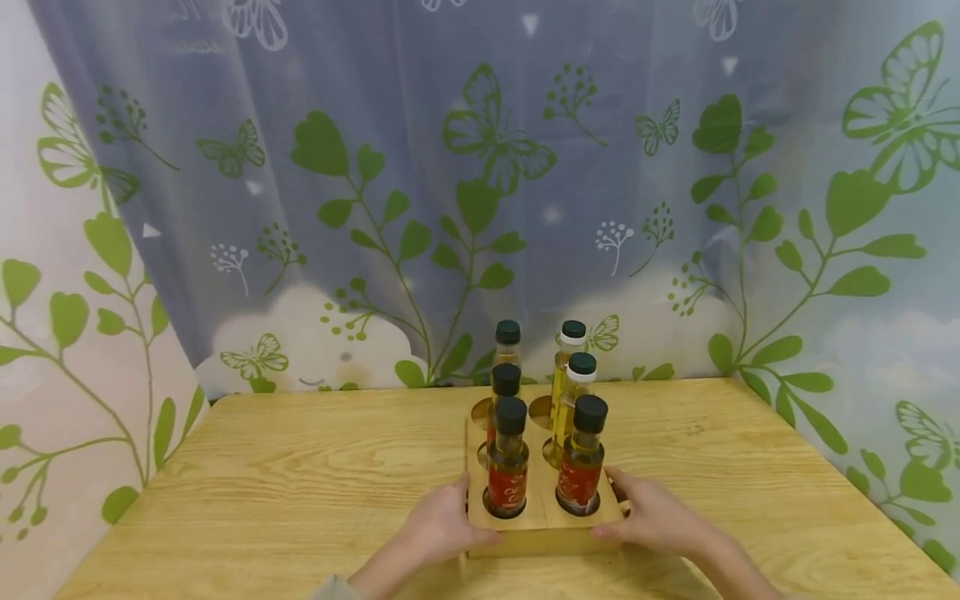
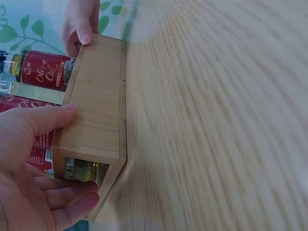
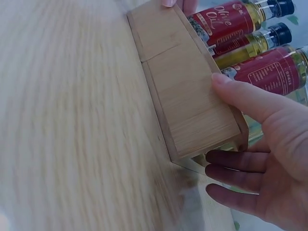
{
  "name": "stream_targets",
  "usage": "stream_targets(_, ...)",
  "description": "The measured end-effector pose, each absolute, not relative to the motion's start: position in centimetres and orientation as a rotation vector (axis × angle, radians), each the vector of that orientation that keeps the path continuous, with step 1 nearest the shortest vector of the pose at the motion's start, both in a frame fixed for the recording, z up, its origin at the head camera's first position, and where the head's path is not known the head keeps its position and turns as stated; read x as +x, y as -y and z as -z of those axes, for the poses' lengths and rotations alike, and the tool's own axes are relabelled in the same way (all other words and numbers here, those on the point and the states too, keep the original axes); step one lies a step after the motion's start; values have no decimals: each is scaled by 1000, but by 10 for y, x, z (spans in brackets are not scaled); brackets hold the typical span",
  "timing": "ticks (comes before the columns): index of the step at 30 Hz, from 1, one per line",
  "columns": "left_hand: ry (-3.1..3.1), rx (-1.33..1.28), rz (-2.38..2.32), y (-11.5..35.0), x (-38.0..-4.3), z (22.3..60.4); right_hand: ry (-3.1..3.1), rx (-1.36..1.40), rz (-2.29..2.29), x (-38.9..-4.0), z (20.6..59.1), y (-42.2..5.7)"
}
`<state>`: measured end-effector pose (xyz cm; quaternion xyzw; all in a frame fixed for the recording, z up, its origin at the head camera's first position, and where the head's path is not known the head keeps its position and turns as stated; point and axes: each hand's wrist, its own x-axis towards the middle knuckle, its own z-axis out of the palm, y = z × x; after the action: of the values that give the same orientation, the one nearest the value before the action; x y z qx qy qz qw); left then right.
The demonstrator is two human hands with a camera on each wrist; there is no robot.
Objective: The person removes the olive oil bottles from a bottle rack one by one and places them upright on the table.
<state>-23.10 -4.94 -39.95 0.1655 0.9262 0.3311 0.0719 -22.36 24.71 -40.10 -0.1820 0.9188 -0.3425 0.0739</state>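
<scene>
A wooden bottle rack (image 1: pixel 543 543) rests on the table with several oil bottles standing in its round holes. My left hand (image 1: pixel 441 521) grips the rack's left front corner; in the left wrist view its thumb (image 2: pixel 53 117) lies over the top front edge and its fingers bend along the open end. At the opposite corner my right hand (image 1: pixel 654 512) holds on likewise, thumb (image 3: pixel 236 90) on the edge, fingers beside the end opening. The two front bottles, a left olive oil bottle (image 1: pixel 507 483) and a right one (image 1: pixel 581 473), have red labels and black caps.
Behind them stand a black-capped bottle (image 1: pixel 506 382) and slimmer bottles with green caps, including a yellow oil bottle (image 1: pixel 573 400). The wood-grain table (image 1: pixel 300 467) extends to both sides. A curtain (image 1: pixel 405 208) with leaves and butterflies hangs along its back edge.
</scene>
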Motion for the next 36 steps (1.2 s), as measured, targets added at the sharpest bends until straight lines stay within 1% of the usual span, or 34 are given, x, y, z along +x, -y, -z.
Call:
stream_targets(9, -2756, 494, -1038, 82, -226, 399, -2768, -576, 1026, -223, 402, -216)
stream_targets(20, -2783, 445, -983, 109, -218, 396, -2774, -572, 1024, -220, 401, -186)
stream_targets(26, -2781, 407, -971, 118, -217, 394, -2783, -572, 1001, -219, 401, -177)
stream_targets(36, -2781, 449, -959, 124, -217, 395, -2775, -569, 977, -219, 400, -174)
